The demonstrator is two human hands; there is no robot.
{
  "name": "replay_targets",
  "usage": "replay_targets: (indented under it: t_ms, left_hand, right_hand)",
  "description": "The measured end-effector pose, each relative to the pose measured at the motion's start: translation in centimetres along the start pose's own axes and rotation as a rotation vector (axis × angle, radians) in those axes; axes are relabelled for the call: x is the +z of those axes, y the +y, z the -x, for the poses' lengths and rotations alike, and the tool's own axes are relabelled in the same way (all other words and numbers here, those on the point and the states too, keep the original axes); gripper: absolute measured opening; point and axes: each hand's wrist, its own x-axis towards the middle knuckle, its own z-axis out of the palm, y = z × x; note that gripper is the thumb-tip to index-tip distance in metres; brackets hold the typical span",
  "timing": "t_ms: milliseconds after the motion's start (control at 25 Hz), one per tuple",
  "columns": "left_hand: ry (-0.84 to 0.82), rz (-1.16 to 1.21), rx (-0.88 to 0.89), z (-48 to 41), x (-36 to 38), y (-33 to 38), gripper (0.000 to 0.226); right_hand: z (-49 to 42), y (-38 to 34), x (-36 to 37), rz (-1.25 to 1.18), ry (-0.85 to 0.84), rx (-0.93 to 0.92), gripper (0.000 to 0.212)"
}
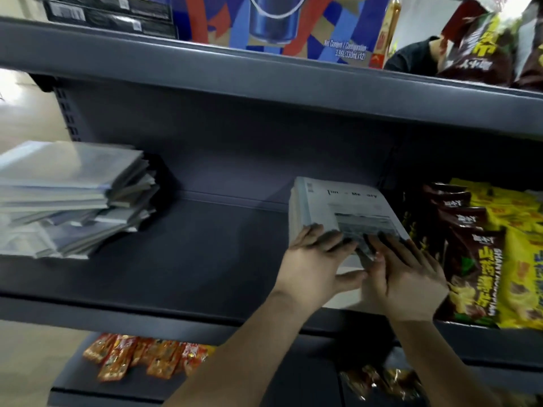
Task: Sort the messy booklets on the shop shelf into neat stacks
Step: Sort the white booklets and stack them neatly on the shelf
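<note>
Head view: right of centre in the frame, the neat stack of booklets [338, 207] sits on the dark shelf [205, 259], its white top cover showing faint print and a grey photo. Both hands are on its near end. The left hand [317, 259] lies flat on the top cover, fingers straight and spread, thumb stretched out across the near white edge, so its grip is apart and only pressing. The right hand [408, 277] rests just beside it, fingers straight over the cover's right corner, grip likewise apart. At the left edge of the frame the messy pile of booklets [73, 201] fans out unevenly, well apart from the stack. Brown and yellow snack bags [484, 259] crowd the right side, just beside the stack. Orange sachets [141, 356] lie on the shelf below; a blue carton [279, 24] stands above.
</note>
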Motion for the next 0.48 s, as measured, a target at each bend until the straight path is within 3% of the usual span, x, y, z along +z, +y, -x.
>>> replay_targets:
  t_ms: [320,480]
  left_hand:
    - [-0.033,0.011,-0.017,0.0,0.7,-0.3,0.056]
    - [-0.296,-0.047,-0.022,-0.2,-1.8,0.6,0.071]
  right_hand:
    - [0.1,-0.1,-0.1,-0.014,0.016,0.031,0.051]
    - [-1.8,-2.0,-3.9,0.009,-0.369,0.192,0.042]
